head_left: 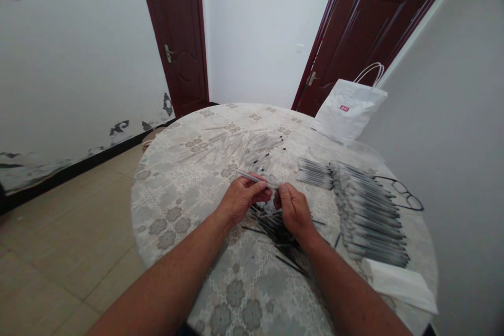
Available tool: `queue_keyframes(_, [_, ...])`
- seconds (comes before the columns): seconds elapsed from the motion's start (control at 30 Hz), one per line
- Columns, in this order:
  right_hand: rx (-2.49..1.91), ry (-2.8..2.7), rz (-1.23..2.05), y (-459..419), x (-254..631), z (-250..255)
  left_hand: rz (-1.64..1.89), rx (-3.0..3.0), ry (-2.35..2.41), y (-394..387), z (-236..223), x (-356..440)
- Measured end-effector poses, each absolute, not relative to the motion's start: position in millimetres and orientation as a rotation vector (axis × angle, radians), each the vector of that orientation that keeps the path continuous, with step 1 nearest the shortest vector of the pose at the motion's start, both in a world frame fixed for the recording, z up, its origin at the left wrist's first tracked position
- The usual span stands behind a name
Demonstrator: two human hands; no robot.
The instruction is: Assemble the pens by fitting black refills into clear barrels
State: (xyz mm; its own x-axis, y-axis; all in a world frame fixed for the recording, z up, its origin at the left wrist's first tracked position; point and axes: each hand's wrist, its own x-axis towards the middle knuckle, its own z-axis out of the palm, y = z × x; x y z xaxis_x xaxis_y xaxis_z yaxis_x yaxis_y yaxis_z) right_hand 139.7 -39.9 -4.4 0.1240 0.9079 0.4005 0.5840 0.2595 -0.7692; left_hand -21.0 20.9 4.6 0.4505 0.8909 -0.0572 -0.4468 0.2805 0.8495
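My left hand (250,194) is closed, thumb on top, around a slim translucent tube (246,174) that looks like a pen barrel. At the tube's right end my right hand (291,206) is closed in a pinch; whether a second piece is between its fingers is hidden. Beneath both hands lies a loose pile of thin black sticks (277,230), some sticking out toward me. Beyond the hands, more clear tubes (240,143) are scattered, with small black pieces (281,138) among them.
Right of my hands, dark-cored clear sticks (374,218) lie in a thick stacked row, beside a smaller row (315,173). Black-framed glasses (405,195), a white packet (399,283) and a white paper bag (350,110) rest on the round, patterned table (169,262).
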Motion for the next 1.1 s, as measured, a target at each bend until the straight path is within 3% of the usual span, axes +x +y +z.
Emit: queue_keyframes(1.1, [-1.433, -1.715, 0.223, -43.6, 138.7, 0.6, 0.965, 0.885, 0.616, 21.7, 3.9, -22.0])
